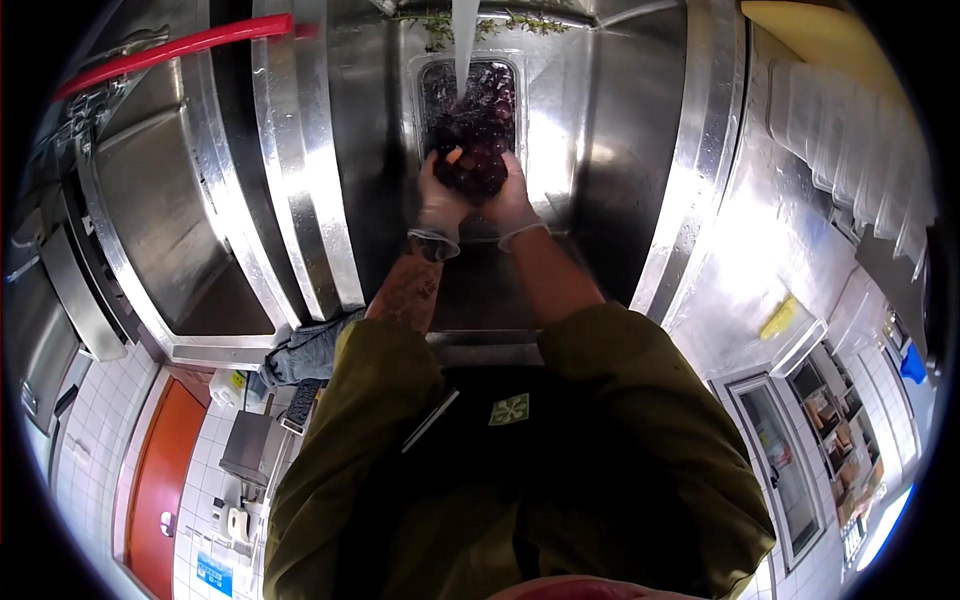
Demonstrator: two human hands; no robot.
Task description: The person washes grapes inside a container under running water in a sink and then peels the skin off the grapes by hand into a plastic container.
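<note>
Inside a deep steel sink (380,110) stands a rectangular container (421,85) of dark red, round fruits, which look like grapes (495,118), in water. A stream of water (463,45) falls into it from above. My left hand (440,195) and my right hand (510,195), both in clear gloves, cup a heap of the grapes from either side at the container's near end. An orange-pink spot shows by my left fingertips; I cannot tell what it is. The undersides of the fingers are hidden by the fruit.
Green sprigs (440,32) lie at the sink's far end. A red hose (180,52) crosses the upper left. On the right steel counter (710,260) are a yellow sponge (778,317) and stacked clear containers (840,140). A dark grey cloth (305,355) hangs at the sink's left front edge.
</note>
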